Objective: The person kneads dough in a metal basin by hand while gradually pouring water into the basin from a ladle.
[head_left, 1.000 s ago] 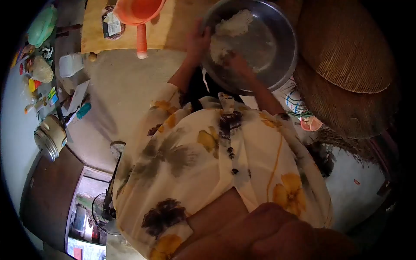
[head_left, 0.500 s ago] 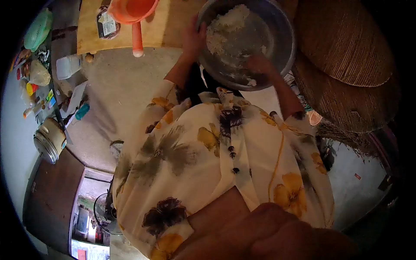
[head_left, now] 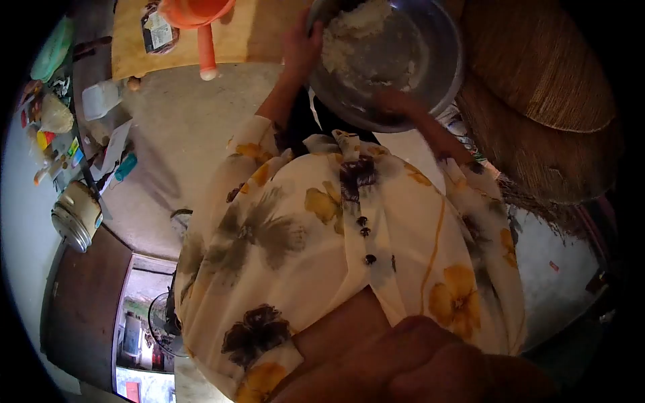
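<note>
A wide metal basin [head_left: 440, 74] is at the top of the view, partly over the wooden board's right end. Pale, crumbly dough or flour [head_left: 356, 23] lies inside along its left and upper side, with smaller bits lower down. My left hand [head_left: 304, 48] grips the basin's left rim, its fingers over the edge. Inside the basin, near the lower wall, is my right hand [head_left: 396, 102]; its fingers are blurred and dark, and I cannot make out their shape or whether they hold anything.
An orange ladle [head_left: 206, 50] and a labelled package [head_left: 159, 32] rest on the wooden board [head_left: 131, 57]. Large round woven lids [head_left: 544, 74] stand right of the basin. At the left are a clear container [head_left: 101, 99], a lidded pot [head_left: 75, 218] and small items.
My right hand has moved from the dough at the basin's left side to its lower part. The whole scene has shifted slightly up and left. My left hand stays on the rim.
</note>
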Available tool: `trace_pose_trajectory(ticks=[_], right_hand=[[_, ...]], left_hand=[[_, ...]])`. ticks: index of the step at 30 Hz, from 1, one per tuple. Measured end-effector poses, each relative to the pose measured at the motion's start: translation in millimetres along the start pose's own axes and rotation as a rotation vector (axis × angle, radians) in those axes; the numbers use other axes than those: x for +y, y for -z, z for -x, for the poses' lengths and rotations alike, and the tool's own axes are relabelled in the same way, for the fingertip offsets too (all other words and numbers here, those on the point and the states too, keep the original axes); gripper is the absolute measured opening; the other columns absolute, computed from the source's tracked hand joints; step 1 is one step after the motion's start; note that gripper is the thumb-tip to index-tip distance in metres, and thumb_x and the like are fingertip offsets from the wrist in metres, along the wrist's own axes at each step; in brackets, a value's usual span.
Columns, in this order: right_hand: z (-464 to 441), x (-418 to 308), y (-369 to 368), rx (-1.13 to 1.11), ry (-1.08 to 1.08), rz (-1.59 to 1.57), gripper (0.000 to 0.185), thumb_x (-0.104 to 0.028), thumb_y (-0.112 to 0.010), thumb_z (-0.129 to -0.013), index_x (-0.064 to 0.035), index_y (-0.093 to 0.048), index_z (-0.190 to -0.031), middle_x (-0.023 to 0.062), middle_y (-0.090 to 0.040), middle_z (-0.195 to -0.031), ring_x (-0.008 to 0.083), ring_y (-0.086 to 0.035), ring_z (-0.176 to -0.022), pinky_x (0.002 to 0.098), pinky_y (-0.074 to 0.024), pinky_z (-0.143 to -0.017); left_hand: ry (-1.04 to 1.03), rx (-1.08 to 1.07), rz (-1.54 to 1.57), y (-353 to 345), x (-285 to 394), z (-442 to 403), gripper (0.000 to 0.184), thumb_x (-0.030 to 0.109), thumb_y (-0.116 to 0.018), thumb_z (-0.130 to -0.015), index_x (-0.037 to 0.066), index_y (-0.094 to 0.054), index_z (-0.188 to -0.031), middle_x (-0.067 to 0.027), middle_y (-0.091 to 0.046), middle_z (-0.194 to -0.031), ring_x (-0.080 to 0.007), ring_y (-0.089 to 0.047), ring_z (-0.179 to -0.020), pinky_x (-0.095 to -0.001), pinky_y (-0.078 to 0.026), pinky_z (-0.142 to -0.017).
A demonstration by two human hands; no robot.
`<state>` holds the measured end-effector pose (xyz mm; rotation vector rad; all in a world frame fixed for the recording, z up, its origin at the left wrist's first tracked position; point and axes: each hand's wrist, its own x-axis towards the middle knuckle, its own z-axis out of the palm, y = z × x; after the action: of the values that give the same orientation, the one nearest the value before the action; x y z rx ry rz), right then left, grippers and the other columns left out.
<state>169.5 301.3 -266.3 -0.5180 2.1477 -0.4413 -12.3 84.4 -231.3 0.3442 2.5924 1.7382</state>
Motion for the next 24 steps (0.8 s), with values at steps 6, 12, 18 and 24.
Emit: trace_pose_trajectory(ticks=[6,12,18,24], right_hand=[[-54.1,-44.0,25.7,-0.088,-0.337,-1.045,0.042,-0.026,-0.045,-0.094,-0.0129,-0.054,-0.133,0.0205,-0.064,-0.114,0.0301,-0.064,-0.099,0.0430,-0.0493,-0.089],[-65.6,-48.9,25.4,0.146,-0.106,-0.792,0.032,-0.024,-0.043,-0.095,-0.0018,-0.061,-0.109,0.0132,-0.065,-0.082,0.0224,-0.059,-0.070,0.0375,-0.0512,-0.071],[-17.3,21.9,74.1,0.592,-0.281,-0.295,0.032,-0.029,-0.052,-0.093,-0.0034,-0.065,-0.105,0.0167,-0.067,-0.091,0.0298,-0.064,-0.083,0.0408,-0.0520,-0.076],[2.9,15.1,3.7,0.441,-0.341,0.082,0.039,-0.036,-0.056,-0.089,-0.0043,-0.067,-0.109,0.0172,-0.068,-0.101,0.0348,-0.064,-0.095,0.0464,-0.0483,-0.086]], left_hand=[[0.008,-0.016,0.001,4.5,1.8,0.2,0.037,0.020,-0.063,-0.086,0.005,-0.059,-0.119,-0.0227,-0.067,-0.092,-0.0391,-0.065,-0.082,-0.0445,-0.052,-0.070],[0.077,-0.063,0.002,2.0,0.6,-0.3,0.037,0.020,-0.063,-0.086,0.005,-0.059,-0.119,-0.0228,-0.066,-0.094,-0.0394,-0.065,-0.083,-0.0445,-0.052,-0.071],[0.052,-0.071,0.079,1.0,-5.9,-2.2,0.040,0.020,-0.063,-0.086,0.001,-0.058,-0.121,-0.0234,-0.066,-0.097,-0.0391,-0.065,-0.088,-0.0452,-0.051,-0.078],[-0.002,-0.038,-0.015,-3.0,-13.5,-0.9,0.041,0.021,-0.062,-0.087,0.001,-0.056,-0.123,-0.0220,-0.066,-0.098,-0.0374,-0.065,-0.088,-0.0446,-0.051,-0.080]])
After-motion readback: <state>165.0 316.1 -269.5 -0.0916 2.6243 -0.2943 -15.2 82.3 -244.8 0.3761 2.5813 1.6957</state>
